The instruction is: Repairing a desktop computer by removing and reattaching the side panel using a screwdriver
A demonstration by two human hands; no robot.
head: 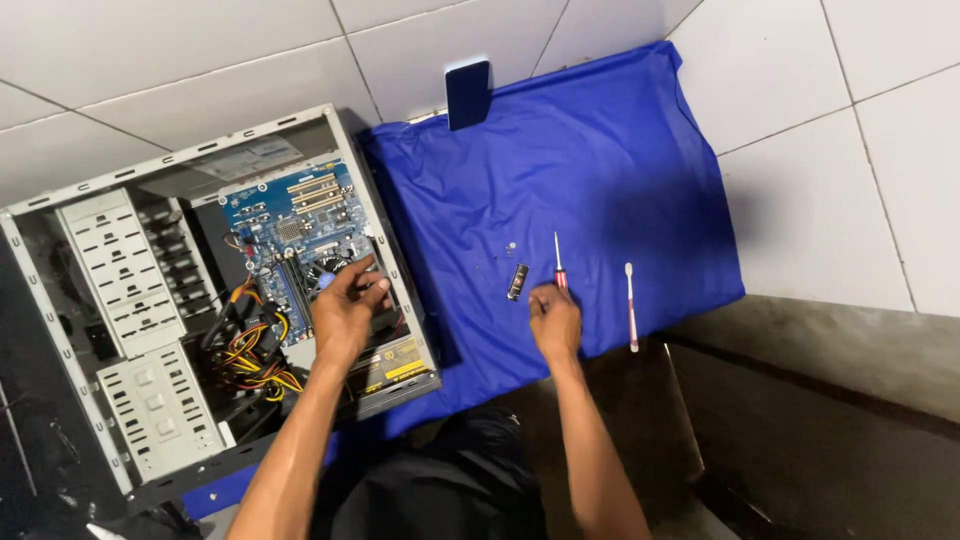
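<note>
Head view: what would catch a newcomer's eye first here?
The bright blue cloth spread over the tiled floor, with a screwdriver and a toothbrush lying on it. To its left lies an open computer case showing a blue motherboard; the left hand reaches inside, while the right hand rests by the screwdriver.

Computer case: bare sheet metal, grey, matt, perforated drive cages. Motherboard: blue glossy circuit board with yellowish plastic slots. Wire bundle: smooth plastic-sheathed, yellow, red, black. Cloth: blue fabric, matt, lightly creased. Screwdriver: thin metal shaft, red plastic handle. Toothbrush: pale smooth plastic. Floor: white tiles, smooth with a slight sheen, dark grout lines. Phone: dark glossy face.
</note>
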